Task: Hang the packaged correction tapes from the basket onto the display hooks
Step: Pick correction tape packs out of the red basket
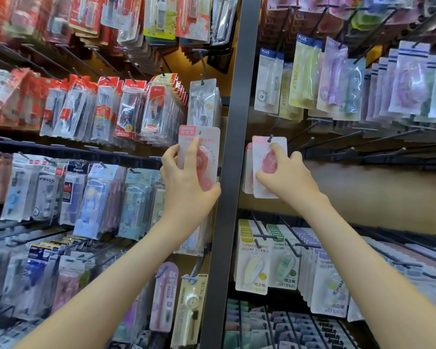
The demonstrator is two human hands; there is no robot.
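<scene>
My left hand (186, 177) grips a pink packaged correction tape (209, 142) upright in front of the left shelf, just left of the dark post. My right hand (285, 172) holds a second pink correction tape pack (258, 159), whose top hole sits on a black display hook (270, 138). More pink packs hang behind it on the same hook. The basket is out of view.
A dark vertical post (233, 147) splits the display. Bare black hooks (337, 139) stick out to the right of my right hand. Packed hooks of stationery hang above, below and at the left, among them green and yellow correction tapes (267, 263).
</scene>
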